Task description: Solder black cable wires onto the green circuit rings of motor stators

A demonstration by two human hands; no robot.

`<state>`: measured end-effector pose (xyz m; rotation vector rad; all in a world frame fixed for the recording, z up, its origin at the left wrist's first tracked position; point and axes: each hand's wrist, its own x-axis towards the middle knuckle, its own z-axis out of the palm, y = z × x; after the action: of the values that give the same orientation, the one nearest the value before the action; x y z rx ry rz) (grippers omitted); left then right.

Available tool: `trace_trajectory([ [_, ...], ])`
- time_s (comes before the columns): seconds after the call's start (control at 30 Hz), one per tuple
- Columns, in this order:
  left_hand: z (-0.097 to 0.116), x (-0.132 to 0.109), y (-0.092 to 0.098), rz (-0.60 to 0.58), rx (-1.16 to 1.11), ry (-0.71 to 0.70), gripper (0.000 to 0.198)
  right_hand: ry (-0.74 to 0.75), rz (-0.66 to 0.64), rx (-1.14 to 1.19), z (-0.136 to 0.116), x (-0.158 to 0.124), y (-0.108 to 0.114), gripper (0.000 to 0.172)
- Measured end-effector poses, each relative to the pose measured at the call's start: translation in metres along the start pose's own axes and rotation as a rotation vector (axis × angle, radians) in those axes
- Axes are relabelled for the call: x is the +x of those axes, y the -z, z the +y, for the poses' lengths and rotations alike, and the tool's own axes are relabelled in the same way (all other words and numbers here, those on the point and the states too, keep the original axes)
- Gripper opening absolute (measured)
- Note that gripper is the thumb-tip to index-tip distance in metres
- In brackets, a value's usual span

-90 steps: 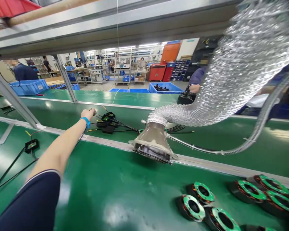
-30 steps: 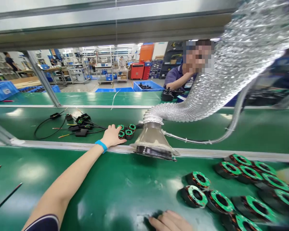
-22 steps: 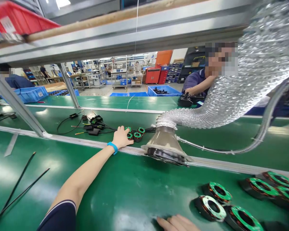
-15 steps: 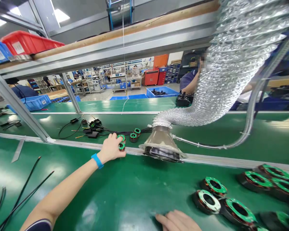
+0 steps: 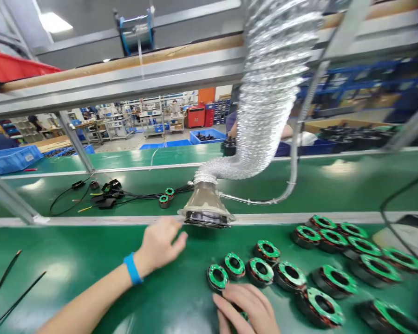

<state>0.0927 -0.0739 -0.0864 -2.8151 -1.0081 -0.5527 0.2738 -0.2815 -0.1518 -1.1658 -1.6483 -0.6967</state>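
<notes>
My left hand (image 5: 162, 245), with a blue wristband, hovers over the near green worktop, thumb apart from the fingers and nothing visible in it. At the bottom, my right hand (image 5: 249, 306) curls around a motor stator (image 5: 244, 315), mostly hidden under the fingers. Just beyond those fingers sit two small green-topped stators, a nearer one (image 5: 218, 277) and one behind it (image 5: 234, 266). To their right stands a group of similar rings, including a stator with copper windings (image 5: 290, 275) and a paler-topped one (image 5: 323, 306).
A fume hood (image 5: 206, 206) on a silver flexible duct (image 5: 264, 102) hangs low over the metal rail (image 5: 125, 222). Behind the rail lie two small stators (image 5: 164, 200) and black cables (image 5: 142, 195). More cable ends (image 5: 17, 297) lie at left. A person sits across, behind the duct.
The view has swung right. My left hand has come back from the rail without the two small stators it held; two such stators now stand by my right hand, which has closed on one.
</notes>
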Motion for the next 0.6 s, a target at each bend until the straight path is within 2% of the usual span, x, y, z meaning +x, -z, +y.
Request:
trace_trajectory([
  [0.03, -0.021, 0.018, -0.002, 0.021, 0.059, 0.090, 0.032, -0.022, -0.005, -0.013, -0.002, 0.004, -0.004, 0.033],
  [0.13, -0.072, 0.077, -0.013, 0.023, 0.145, 0.167, 0.052, -0.053, -0.046, -0.001, -0.004, 0.014, -0.018, 0.032],
  [0.2, -0.089, 0.112, -0.026, -0.028, 0.182, 0.182, 0.065, -0.036, -0.081, -0.019, 0.001, 0.015, -0.029, 0.034],
  [0.27, -0.096, 0.135, -0.038, -0.099, 0.212, 0.188, 0.067, -0.002, -0.089, -0.081, 0.008, 0.011, -0.038, 0.035],
  [0.33, -0.098, 0.146, -0.045, -0.150, 0.245, 0.198, 0.063, 0.024, -0.106, -0.170, 0.016, 0.005, -0.045, 0.037],
  [0.4, -0.098, 0.149, -0.046, -0.168, 0.276, 0.206, 0.059, 0.035, -0.212, -0.256, 0.023, 0.001, -0.045, 0.039],
  [0.5, -0.095, 0.145, -0.034, -0.175, 0.307, 0.215, 0.057, 0.063, -0.468, -0.310, 0.028, 0.005, -0.033, 0.048],
  [0.6, -0.088, 0.127, -0.013, -0.182, 0.330, 0.233, 0.059, 0.042, -0.694, -0.270, 0.028, 0.018, -0.015, 0.068],
])
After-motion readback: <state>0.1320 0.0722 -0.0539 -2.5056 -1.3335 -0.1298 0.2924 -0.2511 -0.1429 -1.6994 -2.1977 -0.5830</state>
